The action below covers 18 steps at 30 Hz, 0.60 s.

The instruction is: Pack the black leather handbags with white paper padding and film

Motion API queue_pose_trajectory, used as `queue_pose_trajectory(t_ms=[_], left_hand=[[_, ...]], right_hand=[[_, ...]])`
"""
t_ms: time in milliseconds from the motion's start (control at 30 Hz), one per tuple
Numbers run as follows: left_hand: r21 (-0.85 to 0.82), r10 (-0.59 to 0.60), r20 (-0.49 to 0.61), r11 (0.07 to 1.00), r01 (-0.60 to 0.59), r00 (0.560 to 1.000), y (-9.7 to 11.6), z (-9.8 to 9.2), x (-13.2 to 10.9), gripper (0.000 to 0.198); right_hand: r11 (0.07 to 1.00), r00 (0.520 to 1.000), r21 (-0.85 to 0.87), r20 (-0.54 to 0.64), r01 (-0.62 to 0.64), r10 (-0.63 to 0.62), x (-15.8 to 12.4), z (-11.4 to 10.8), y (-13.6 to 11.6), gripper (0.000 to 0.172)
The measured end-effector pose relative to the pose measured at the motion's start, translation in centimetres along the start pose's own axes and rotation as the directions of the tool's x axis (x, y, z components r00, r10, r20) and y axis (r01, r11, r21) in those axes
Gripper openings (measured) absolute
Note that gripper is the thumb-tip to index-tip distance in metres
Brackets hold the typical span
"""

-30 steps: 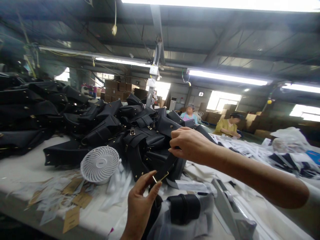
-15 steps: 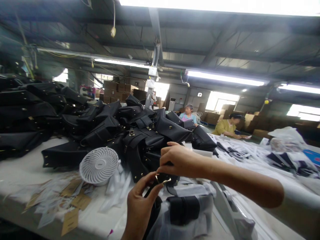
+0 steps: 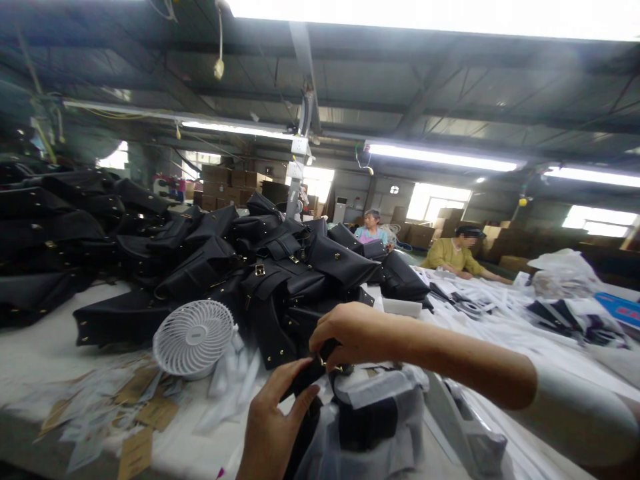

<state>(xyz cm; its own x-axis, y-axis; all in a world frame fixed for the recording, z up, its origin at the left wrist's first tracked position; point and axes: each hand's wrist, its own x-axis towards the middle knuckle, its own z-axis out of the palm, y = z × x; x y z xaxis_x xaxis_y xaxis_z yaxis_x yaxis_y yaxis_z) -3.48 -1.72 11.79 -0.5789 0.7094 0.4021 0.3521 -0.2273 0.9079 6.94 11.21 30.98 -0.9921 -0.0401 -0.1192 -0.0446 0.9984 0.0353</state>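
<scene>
Thumb and fingers of my left hand [image 3: 277, 413] are closed on a black strap [image 3: 306, 379] at the lower middle. My right hand [image 3: 345, 333] grips the same strap close by, its fingertips at a gold-coloured buckle [image 3: 331, 366]. Part of the buckle is hidden behind those fingers. Just below lies a black bag [image 3: 367, 421], partly covered by thin white wrapping [image 3: 385, 390]. The strap runs down beside this bag; where it joins is hidden.
Black bags [image 3: 285, 273] are heaped behind my hands and to the left. A white fan [image 3: 194, 337] stands near brown and white tags [image 3: 135, 453] on the table. White strips and a blue package [image 3: 620, 308] lie at right. Two people sit beyond the table.
The strap end now reaches up into my right hand at the buckle, which showed bare between my hands before. My right hand has lowered slightly.
</scene>
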Motion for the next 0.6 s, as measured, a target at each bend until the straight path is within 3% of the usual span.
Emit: queue_pose_trajectory(t_ms=[67, 133, 167, 233, 267, 333, 433, 600], left_hand=[[-0.103, -0.108, -0.007, 0.989, 0.107, 0.994, -0.5, -0.3, 0.0, 0.036], [-0.251, -0.221, -0.015, 0.945, 0.21, 0.975, -0.8, -0.6, 0.0, 0.042], [-0.321, -0.263, -0.015, 0.915, 0.245, 0.965, -0.9, -0.7, 0.0, 0.045], [-0.414, -0.307, -0.008, 0.867, 0.277, 0.952, -0.9, -0.8, 0.0, 0.048], [-0.431, -0.31, -0.006, 0.858, 0.277, 0.951, -0.9, -0.8, 0.0, 0.049], [-0.426, -0.3, -0.007, 0.864, 0.269, 0.954, -0.9, -0.9, 0.0, 0.049], [-0.346, -0.264, -0.057, 0.91, 0.229, 0.963, -1.6, -1.6, -0.3, 0.046], [0.092, -0.072, -0.225, 0.991, 0.095, 0.972, -3.4, -4.2, -2.6, 0.032]], right_hand=[[0.993, 0.972, 0.095, -0.229, 0.07, -0.046, -0.4, 0.2, 0.4, 0.052], [0.949, 0.914, 0.305, -0.401, 0.075, 0.057, -1.1, 1.1, 0.7, 0.08], [0.888, 0.901, 0.456, -0.405, 0.053, 0.154, -1.4, 1.8, 0.8, 0.091], [0.677, 0.922, 0.736, -0.265, 0.005, 0.282, -1.8, 3.8, 0.9, 0.104], [0.569, 0.944, 0.822, -0.176, -0.015, 0.279, -1.9, 4.8, 0.8, 0.102], [0.439, 0.973, 0.897, -0.054, -0.05, 0.223, -1.8, 6.5, 0.4, 0.081], [0.415, 0.97, 0.909, -0.062, -0.043, 0.236, -1.5, 7.3, -0.2, 0.039], [0.355, 0.951, 0.934, -0.139, 0.034, 0.276, -1.3, 6.7, -0.3, 0.028]])
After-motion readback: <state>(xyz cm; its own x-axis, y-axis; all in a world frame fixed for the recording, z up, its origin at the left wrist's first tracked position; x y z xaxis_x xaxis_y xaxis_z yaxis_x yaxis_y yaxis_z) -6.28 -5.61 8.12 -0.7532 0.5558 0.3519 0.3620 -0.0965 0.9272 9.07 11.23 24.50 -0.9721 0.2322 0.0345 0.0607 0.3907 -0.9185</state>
